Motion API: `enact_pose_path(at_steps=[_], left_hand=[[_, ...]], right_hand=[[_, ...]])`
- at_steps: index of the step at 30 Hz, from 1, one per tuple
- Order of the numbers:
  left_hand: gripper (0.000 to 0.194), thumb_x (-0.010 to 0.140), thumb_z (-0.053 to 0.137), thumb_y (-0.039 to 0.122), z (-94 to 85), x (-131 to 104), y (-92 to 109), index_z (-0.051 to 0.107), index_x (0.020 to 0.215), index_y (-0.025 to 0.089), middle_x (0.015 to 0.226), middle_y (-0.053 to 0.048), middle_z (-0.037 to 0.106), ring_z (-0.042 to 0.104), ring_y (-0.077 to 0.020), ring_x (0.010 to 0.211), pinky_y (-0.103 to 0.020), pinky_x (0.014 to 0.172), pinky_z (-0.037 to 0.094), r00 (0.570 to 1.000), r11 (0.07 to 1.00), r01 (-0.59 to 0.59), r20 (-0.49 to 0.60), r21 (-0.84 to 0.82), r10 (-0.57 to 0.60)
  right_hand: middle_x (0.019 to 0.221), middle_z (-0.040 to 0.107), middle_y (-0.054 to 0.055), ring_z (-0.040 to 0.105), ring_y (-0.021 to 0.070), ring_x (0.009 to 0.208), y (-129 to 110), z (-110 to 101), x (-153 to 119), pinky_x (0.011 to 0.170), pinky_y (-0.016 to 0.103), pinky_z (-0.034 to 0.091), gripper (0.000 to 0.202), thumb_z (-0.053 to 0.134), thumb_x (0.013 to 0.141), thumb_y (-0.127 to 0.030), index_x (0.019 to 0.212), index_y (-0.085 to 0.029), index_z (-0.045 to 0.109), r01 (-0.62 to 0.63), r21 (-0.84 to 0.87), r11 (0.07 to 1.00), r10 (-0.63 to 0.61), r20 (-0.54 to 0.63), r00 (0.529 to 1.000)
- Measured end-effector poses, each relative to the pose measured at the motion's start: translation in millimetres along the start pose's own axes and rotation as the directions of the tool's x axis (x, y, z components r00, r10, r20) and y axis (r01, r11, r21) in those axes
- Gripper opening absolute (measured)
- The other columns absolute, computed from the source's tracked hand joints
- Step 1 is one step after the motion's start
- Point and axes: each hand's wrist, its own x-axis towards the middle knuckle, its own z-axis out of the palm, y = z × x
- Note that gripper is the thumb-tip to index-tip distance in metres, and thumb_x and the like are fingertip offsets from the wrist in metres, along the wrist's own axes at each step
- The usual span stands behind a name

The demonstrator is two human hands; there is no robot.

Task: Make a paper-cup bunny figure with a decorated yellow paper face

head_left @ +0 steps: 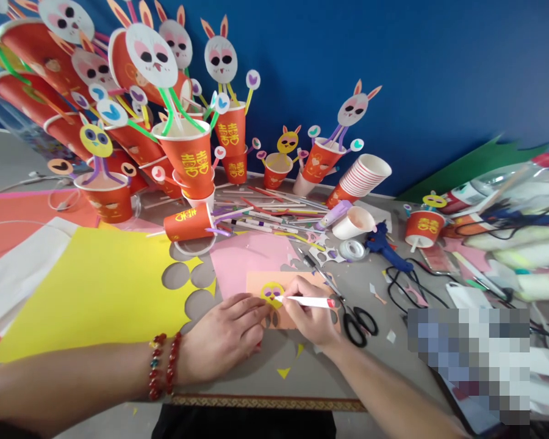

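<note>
My right hand (312,318) grips a white marker (308,301) with a red end. Its tip touches a small yellow paper circle (269,288) that carries a face with purple eyes. My left hand (226,334) lies flat beside it, fingers stretched out, fingertips at the circle's left edge; a bead bracelet (171,360) is on that wrist. A peach paper sheet (286,320) with cut-outs lies under the circle. Just right of my right hand are black-handled scissors (357,326), with a pen (308,259) above them.
A yellow sheet (91,286) with round holes and a pink sheet (251,259) cover the left and middle. Red cups (190,161) with paper rabbit heads stand behind. A cup stack (361,177), tape roll (352,250), blue glue gun (387,247) and cables lie right.
</note>
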Motion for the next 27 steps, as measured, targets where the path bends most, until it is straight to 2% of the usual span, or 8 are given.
enact_pose_path(at_steps=[27], left_hand=[[0.014,0.098,0.054,0.025,1.9,-1.2,0.5,0.064,0.099,0.015,0.136,-0.011,0.063,0.056,-0.0249,0.127,-0.044,0.111,0.044,1.0,1.0,0.006,0.006,0.017,-0.006]], right_hand=[[0.06,0.055,-0.004,0.051,0.0135,0.053,-6.8,0.0,2.4,0.052,0.025,0.039,0.018,0.049,0.086,-0.013,0.071,-0.023,0.05,0.023,-0.071,0.997,-0.023,-0.006,1.0]])
